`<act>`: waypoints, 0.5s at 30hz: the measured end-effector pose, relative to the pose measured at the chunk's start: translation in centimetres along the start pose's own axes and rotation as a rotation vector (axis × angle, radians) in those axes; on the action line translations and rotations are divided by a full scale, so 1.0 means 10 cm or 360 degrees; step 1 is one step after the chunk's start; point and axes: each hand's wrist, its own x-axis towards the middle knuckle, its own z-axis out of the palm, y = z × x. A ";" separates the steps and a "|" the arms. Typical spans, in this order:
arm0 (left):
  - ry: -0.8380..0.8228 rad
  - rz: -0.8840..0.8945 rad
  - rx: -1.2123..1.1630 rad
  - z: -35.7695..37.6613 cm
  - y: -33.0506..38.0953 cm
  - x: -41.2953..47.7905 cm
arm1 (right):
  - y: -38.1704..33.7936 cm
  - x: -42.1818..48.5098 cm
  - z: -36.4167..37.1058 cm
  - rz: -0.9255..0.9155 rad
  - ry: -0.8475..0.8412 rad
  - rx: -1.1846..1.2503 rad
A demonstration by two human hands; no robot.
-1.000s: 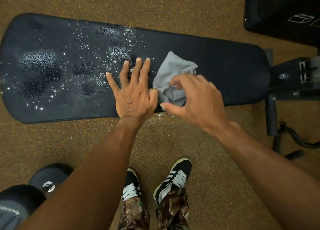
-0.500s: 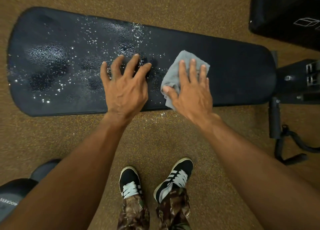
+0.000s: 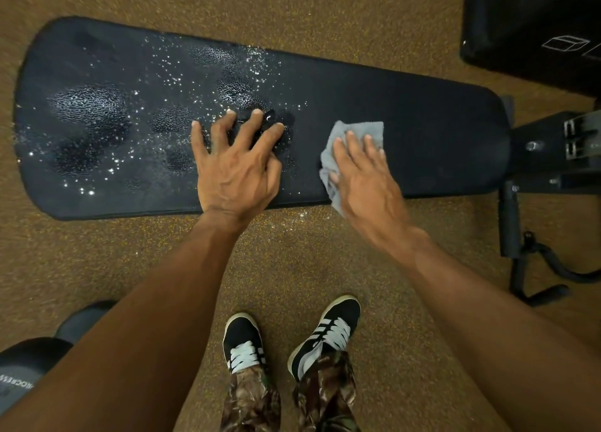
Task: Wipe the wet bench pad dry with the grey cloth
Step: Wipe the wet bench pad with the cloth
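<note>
Since half a second ago the grey cloth (image 3: 357,130) has slid slightly toward the lower edge of the bench pad (image 3: 422,132), so less of it shows beyond the fingertips. It lies bunched right of the frame's centre, on the dry part of the pad, with one corner hanging over the near edge. Most of it is hidden under the right hand (image 3: 367,184), which presses it down with straight fingers and grips nothing; the thumb is hard to make out against the folds. The left hand (image 3: 235,168) rests at centre with its fingers spread and slightly bent, tips on the wet surface, holding nothing. Droplets (image 3: 169,83) and wet patches cover the left half of the pad. At the right edge the bench frame (image 3: 553,158) is cut off. A black block (image 3: 520,25) in the upper right is also cut off. Speckled brown floor (image 3: 292,262) surrounds everything. Two black shoes (image 3: 244,340) stand at lower centre. The left forearm partly hides a dark rounded object (image 3: 29,366) in the lower left, whose lettering is unreadable.
</note>
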 end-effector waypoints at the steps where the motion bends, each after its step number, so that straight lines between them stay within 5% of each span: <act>1: 0.0013 -0.0001 -0.0008 0.00 0.01 0.00 | -0.10 0.07 0.01 -0.0014 0.0028 0.0061; 5: 0.0016 0.0013 -0.0002 0.02 0.00 -0.01 | -0.33 -0.13 0.28 -0.0293 0.0063 -0.0013; 11: 0.0042 0.0007 -0.0011 0.01 0.00 -0.01 | -0.15 -0.19 0.16 0.0086 0.0048 0.0112; 15: 0.0056 0.0014 -0.0031 0.02 -0.01 -0.01 | -0.50 -0.08 0.28 -0.0144 0.0159 0.0164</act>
